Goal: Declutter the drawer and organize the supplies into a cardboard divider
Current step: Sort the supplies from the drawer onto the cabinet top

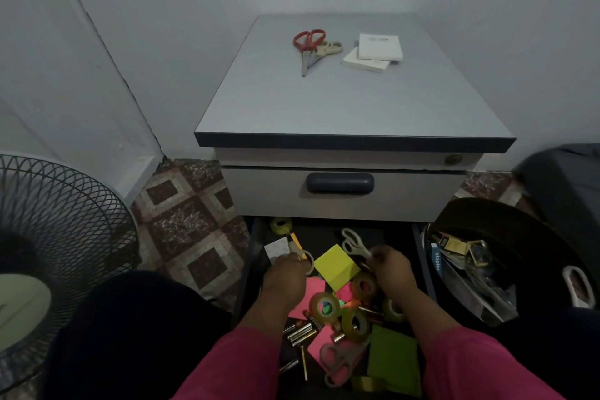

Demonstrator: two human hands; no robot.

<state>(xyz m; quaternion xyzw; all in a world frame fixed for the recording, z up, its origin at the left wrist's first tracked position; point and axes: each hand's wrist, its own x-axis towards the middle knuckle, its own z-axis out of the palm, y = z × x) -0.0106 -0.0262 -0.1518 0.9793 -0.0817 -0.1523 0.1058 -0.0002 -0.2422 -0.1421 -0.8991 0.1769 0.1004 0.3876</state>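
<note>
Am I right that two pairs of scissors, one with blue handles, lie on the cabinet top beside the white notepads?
Not quite: the head view shows the scissors with red handles, not blue. A beige-handled pair lies against them on the cabinet top, beside the white notepads.

Each hand, left [285, 269] and right [391, 265], gripping pale scissors [354, 243] over the cluttered drawer [422, 269].

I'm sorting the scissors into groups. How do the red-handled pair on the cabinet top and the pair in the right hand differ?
The red-handled scissors have red loops; the pair in the right hand, the pale scissors, have whitish loops. The red pair lies flat on the cabinet top, untouched; the pale pair is gripped over the open drawer. Both look closed.
</note>
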